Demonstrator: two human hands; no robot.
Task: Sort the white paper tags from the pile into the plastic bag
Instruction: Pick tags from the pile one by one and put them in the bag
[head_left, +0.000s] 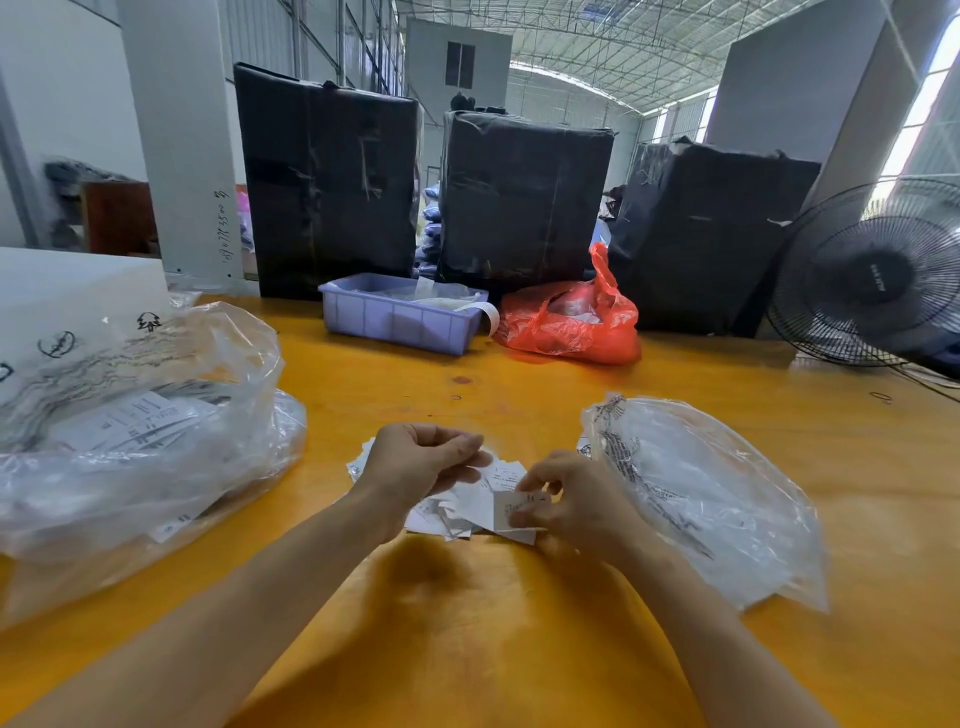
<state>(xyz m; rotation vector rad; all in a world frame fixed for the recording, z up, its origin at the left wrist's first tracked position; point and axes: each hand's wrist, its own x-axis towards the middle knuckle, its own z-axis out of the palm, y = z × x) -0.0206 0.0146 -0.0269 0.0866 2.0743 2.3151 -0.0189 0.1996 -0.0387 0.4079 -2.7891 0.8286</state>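
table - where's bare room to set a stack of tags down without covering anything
Bare wood lies mid-table, between the tag pile and the purple bin, and along the near edge of the table around the forearms. Crowded: big plastic bag left, flat plastic bag right.

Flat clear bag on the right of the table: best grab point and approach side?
Likely the crumpled mouth edge of the clear bag, the far-left corner next to the tag pile. The rest lies flat on the table, offering nothing to pinch, while that edge stands up in folds. Come from the left with thumb and fingers, since the right hand works just beside it.
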